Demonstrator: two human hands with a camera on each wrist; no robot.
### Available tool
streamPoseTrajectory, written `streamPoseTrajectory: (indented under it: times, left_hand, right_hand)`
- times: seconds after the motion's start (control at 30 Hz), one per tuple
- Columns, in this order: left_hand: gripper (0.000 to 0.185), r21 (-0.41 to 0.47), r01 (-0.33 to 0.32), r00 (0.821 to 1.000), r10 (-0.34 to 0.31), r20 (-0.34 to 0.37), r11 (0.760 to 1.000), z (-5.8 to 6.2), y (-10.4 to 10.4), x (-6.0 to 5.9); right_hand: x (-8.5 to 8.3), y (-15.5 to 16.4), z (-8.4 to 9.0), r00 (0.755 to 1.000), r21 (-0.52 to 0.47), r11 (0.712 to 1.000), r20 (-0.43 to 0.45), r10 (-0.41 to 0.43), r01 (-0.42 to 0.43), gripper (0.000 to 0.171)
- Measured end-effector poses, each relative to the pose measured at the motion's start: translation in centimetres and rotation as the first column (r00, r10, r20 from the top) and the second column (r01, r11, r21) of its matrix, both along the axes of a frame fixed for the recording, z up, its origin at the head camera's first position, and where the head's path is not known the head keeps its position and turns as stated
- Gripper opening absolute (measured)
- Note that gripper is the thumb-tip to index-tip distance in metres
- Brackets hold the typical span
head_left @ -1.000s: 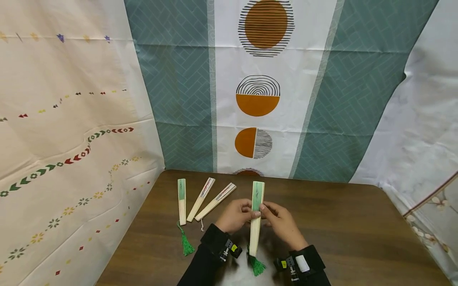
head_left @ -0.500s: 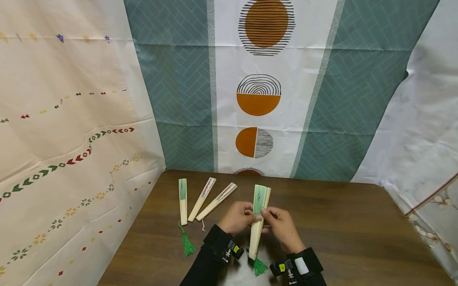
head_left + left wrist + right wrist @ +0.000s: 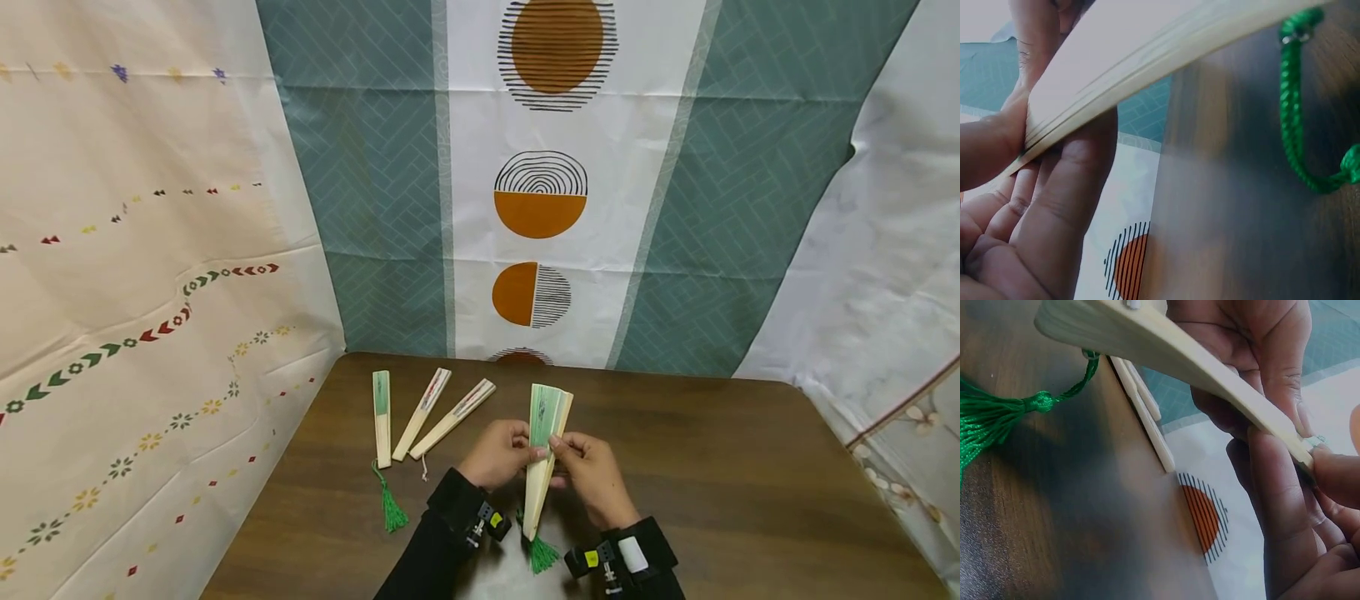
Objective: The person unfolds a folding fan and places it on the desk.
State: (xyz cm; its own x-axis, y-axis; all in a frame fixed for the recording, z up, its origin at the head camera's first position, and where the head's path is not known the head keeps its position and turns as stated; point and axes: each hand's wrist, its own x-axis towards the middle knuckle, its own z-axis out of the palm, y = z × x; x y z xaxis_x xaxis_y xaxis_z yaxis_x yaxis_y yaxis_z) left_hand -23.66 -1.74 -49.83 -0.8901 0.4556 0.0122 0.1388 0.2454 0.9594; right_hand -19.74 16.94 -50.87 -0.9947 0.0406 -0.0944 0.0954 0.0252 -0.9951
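Between both hands, above the table, a green folding fan (image 3: 538, 487) stands with its top slightly spread and its pale ribs converging at the bottom. A green tassel (image 3: 543, 555) hangs from its lower end; in the left wrist view the braided green cord (image 3: 1291, 100) shows. My left hand (image 3: 497, 454) pinches the fan's left side between thumb and fingers. On the right edge, my right hand (image 3: 596, 475) pinches the outer ribs, thumb in front. The right wrist view shows the fan's rib edge (image 3: 1210, 369) between thumb and forefinger.
Left of the hands lie a closed green fan (image 3: 382, 417) with a green tassel (image 3: 392, 510) and two closed pale fans with red print, one nearer the middle (image 3: 453, 419), one beside it (image 3: 422, 414). The brown table (image 3: 750, 475) ends at hanging cloths.
The fan has gone from closed to slightly spread at its top, its right edge moving rightward with my right hand. My left hand keeps its hold.
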Motion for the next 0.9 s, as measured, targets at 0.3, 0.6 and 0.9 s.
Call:
streamPoseTrajectory:
  times: [0.3,0.6,0.9]
  left_hand:
    - [0.012,-0.007,-0.028,1.000,0.028,-0.001,1.000,0.14,0.12,-0.12]
    - [0.011,0.017,-0.059,0.998,0.059,0.020,0.998,0.36,0.01,-0.16]
    - [0.013,0.059,-0.068,0.997,0.066,0.041,0.996,0.29,-0.24,-0.03]
  right_hand:
    - [-0.04,0.55,-0.07,0.999,-0.053,0.998,0.024,-0.022,0.023,0.026]
    - [-0.24,0.75,0.10,0.998,-0.101,0.993,0.037,-0.053,0.056,0.027]
    - [-0.10,1.01,-0.29,0.995,-0.119,0.989,0.047,-0.083,0.088,0.025]
